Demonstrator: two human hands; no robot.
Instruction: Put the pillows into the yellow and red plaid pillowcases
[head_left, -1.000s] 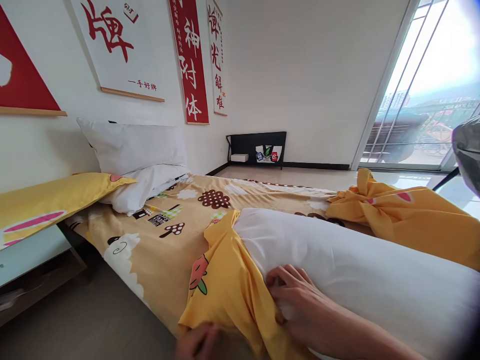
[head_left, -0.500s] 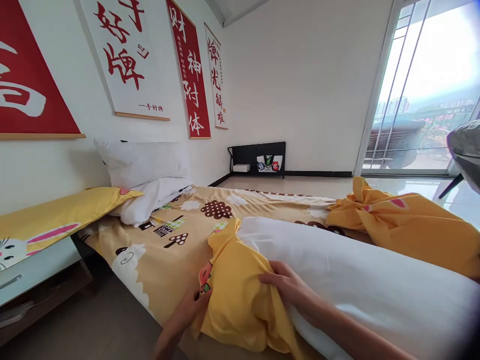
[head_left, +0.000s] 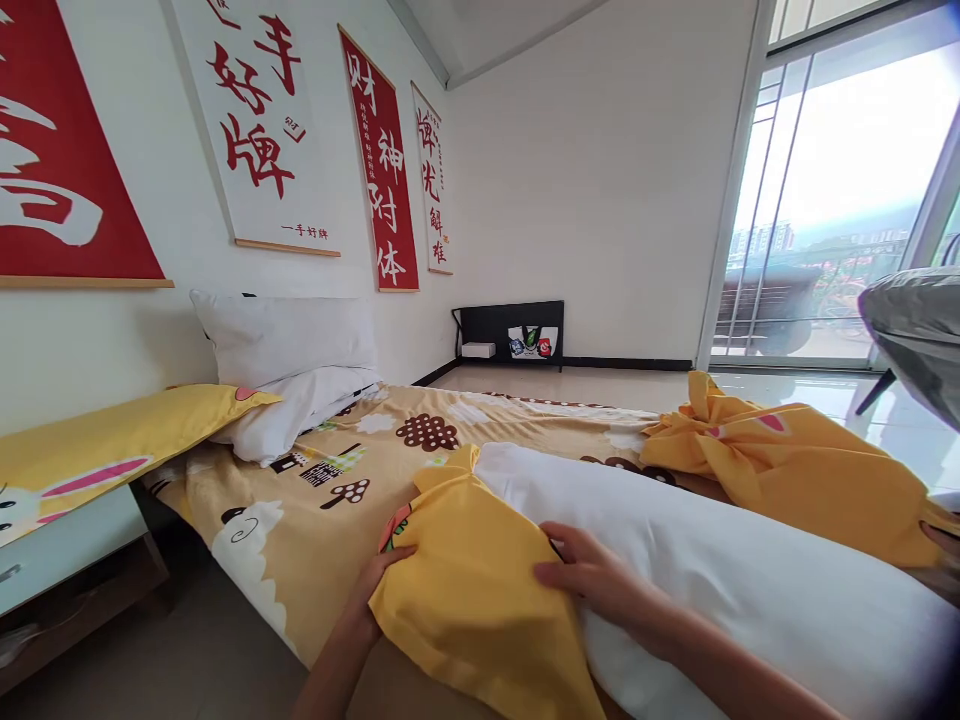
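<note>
Tan printed bedsheet (head_left: 330, 560) below, wall scrolls (head_left: 387, 170) behind. Yellow pillowcase (head_left: 480, 590) sits on the bedsheet, at the left end of a long white pillow (head_left: 690, 540). Left hand (head_left: 381, 585) pinches the case's left edge; right hand (head_left: 589, 572) grips its right side, next to the pillow. Another person's hand (head_left: 943, 540) touches a second yellow cloth (head_left: 810, 460).

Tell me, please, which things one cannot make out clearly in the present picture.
In the head view:
Left hand: most fingers are hidden beneath the yellow cloth.
White pillow: its right end is lost in the dark lower-right corner.
Another person's hand: cut off by the right edge.
Rabbit print: cut off by the left edge.
Bag: its printed details are too small.
</note>
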